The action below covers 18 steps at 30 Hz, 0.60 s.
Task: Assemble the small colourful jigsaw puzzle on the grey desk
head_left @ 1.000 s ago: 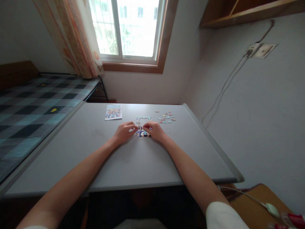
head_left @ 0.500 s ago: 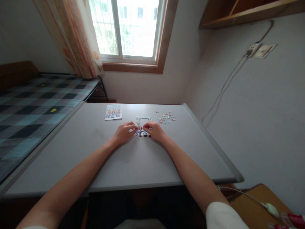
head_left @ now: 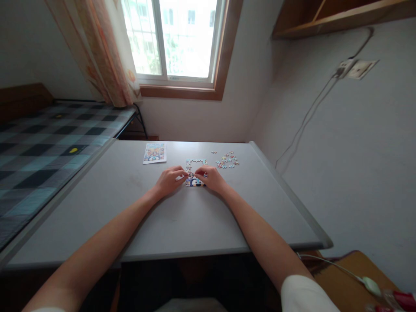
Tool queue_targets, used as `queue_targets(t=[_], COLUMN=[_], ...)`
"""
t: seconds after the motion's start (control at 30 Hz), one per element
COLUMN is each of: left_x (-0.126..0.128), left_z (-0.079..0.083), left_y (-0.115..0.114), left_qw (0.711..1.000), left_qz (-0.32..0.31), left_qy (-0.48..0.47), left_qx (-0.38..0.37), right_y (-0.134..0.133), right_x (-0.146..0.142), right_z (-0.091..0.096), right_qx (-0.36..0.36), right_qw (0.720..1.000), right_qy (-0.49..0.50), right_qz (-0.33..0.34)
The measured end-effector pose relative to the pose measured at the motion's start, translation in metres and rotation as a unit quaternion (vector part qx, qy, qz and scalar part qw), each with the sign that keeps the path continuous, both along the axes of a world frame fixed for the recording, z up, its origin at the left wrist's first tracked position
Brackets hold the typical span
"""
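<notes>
A partly assembled jigsaw puzzle (head_left: 196, 182) lies on the table, its frame and lower rows joined around a gap in the upper middle. At its left edge, my left hand (head_left: 171, 179) has thumb and forefinger pinched close together. My right hand (head_left: 210, 177) reaches over the right side and covers part of it, its fingertips also in a pinch. Both pinches meet at a small dark jigsaw piece (head_left: 191, 175) on the left part of the puzzle. The fingers partly hide this piece, and whether it is seated cannot be made out.
Loose jigsaw pieces (head_left: 227, 161) lie scattered to the right behind my right hand. A printed picture sheet (head_left: 155, 153) rests at the back left of the grey-white table (head_left: 195, 225). A checked bed (head_left: 65, 130) stands left; a wall with cables (head_left: 303, 119) is at right.
</notes>
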<state>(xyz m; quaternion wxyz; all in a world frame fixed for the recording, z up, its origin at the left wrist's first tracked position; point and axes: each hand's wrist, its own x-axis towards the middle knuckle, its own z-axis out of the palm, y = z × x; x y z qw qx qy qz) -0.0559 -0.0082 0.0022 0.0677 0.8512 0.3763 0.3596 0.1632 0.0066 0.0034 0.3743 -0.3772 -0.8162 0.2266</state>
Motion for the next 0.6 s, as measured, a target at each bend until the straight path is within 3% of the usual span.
queue_targets(t=[0.6], left_x=[0.0014], left_z=[0.0033], left_y=[-0.0020], left_qw=[1.000], left_qz=[-0.013], left_qy=[0.005], left_qx=[-0.003], right_y=[-0.0020], right_x=[-0.0004], right_z=[0.0033], right_qx=[-0.001], right_qw=[1.000], right_qy=[-0.014], right_qz=[-0.012])
